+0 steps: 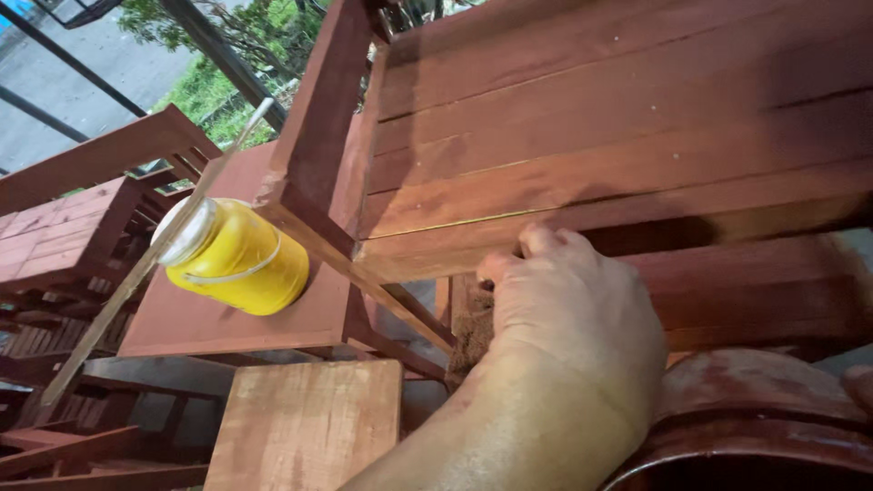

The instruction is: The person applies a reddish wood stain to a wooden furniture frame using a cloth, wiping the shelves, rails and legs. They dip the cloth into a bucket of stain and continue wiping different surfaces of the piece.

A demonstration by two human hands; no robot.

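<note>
My left hand (pixel 568 318) reaches in from the bottom centre and is closed around a brown fibrous pad (pixel 471 332). It presses the pad against the lower edge of a red-brown slatted wooden panel (pixel 618 109), just under the lowest slat. A small skin-coloured patch at the right edge (pixel 859 382) may be my right hand, resting on the rim of a round dark-brown container (pixel 755 409). Too little of it shows to tell its state.
A yellow plastic jar (pixel 238 256) with a clear lid sits on a stained wooden board (pixel 218 318) to the left, a thin stick (pixel 136 273) leaning across it. A paler wooden board (pixel 305 423) lies below. More stained wooden frames (pixel 73 218) stand at the left.
</note>
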